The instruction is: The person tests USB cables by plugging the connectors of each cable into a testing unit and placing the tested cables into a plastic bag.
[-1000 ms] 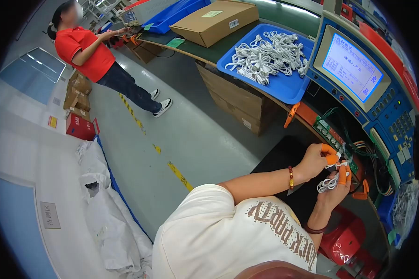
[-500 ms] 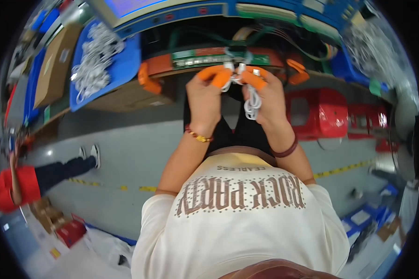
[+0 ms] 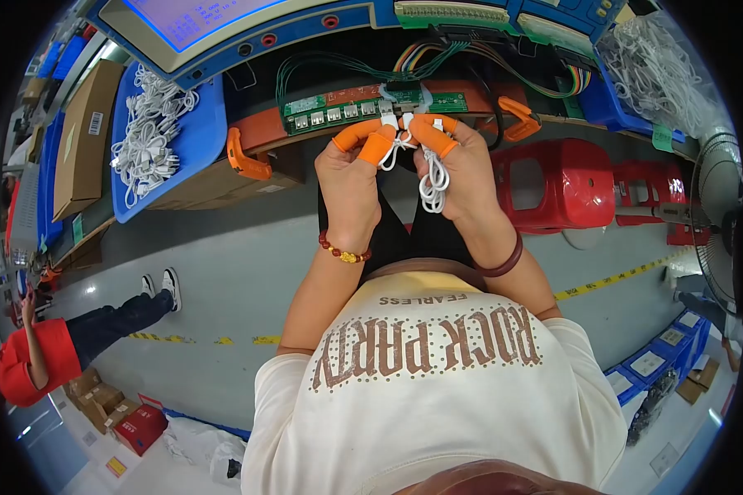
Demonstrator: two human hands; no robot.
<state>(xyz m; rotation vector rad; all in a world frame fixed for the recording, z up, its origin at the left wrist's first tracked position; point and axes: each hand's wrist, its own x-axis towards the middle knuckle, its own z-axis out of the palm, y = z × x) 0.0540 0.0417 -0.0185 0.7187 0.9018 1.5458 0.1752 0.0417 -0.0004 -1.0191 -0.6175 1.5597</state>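
I watch the left hand and right hand, fingers clamped on a white cable, just beside the circuit board.

Illumination is bright and largely even, with darker shadow on the floor beneath the tabletop. Glossy highlights noted on the red stool. The screen glows blue-violet, its text faint. White cable and shirt lettering resolve sharply. Wide-angle distortion bends straight edges; periphery softens, corners vignetted black.
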